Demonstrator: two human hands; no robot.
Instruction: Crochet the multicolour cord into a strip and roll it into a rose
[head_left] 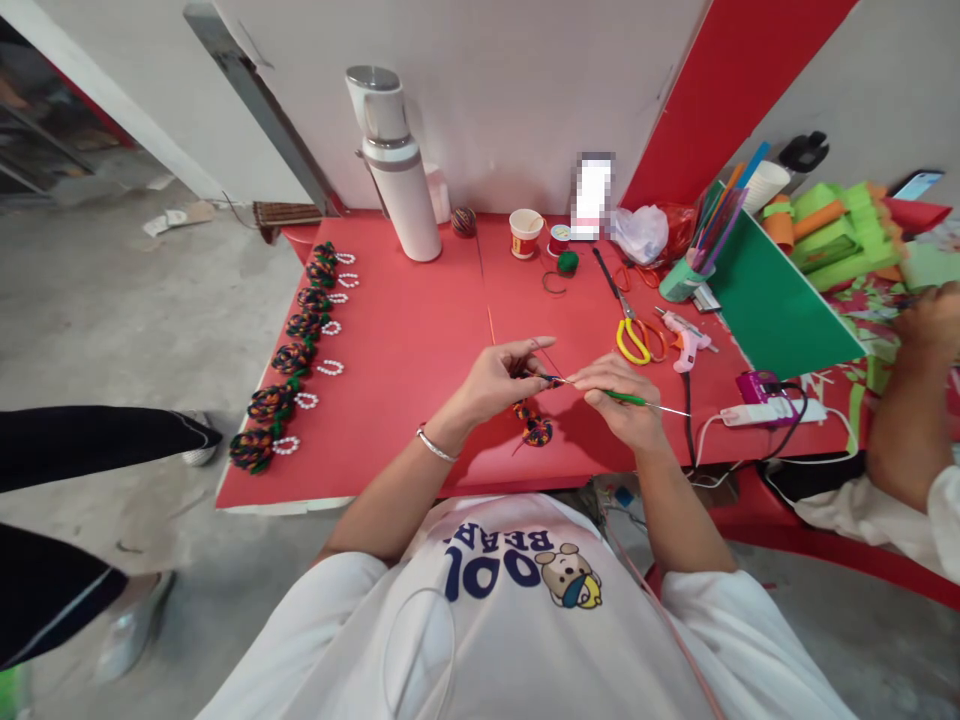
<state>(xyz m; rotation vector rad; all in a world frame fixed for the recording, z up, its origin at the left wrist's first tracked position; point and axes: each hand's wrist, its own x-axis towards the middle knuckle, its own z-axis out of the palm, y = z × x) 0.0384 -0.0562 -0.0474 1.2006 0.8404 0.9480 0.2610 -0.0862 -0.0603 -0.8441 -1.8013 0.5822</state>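
My left hand [493, 380] pinches a strip of dark multicoloured crochet [537, 430], whose curled end hangs below my fingers over the red tabletop. Its index finger is stretched out, with yarn near it. In my right hand [621, 400] is a crochet hook [628, 398] with a green grip, its metal tip meeting the work at my left fingertips. A thin strand [491, 322] of yarn lies on the table beyond my left hand. Farther back, a multicoloured yarn ball [464, 221] rests by the wall. The stitches at the hook tip are too small to make out.
Several crocheted pieces [293, 357] with white bead loops line the table's left edge. A tall white flask [405, 200], paper cup [526, 233], green yarn ball [568, 262], scissors [634, 340], glue gun [686, 342] and power strip [757, 414] surround the work. Another person's arm [911, 420] is at right.
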